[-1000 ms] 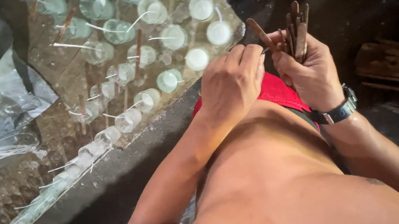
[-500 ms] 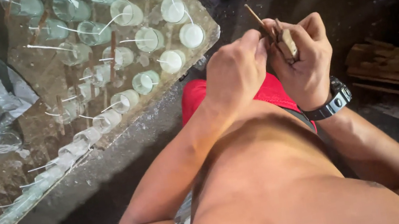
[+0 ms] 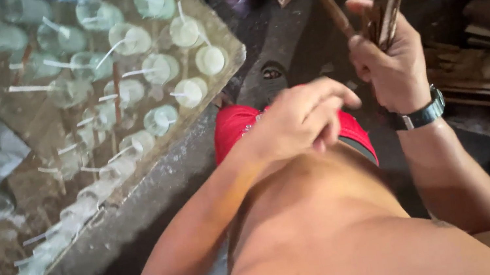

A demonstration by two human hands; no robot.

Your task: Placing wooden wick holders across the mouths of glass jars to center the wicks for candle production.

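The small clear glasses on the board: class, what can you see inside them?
Each of the small clear glasses holds pale, whitish filling with a thin white stick poking out. How deep the filling goes is hidden. The glasses stand on a board.

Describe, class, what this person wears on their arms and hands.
Both arms are bare, with no sleeves or gloves. The right hand has a dark wristwatch with a metal clasp strapped at the wrist. The left hand and its wrist carry nothing: no watch or band shows.
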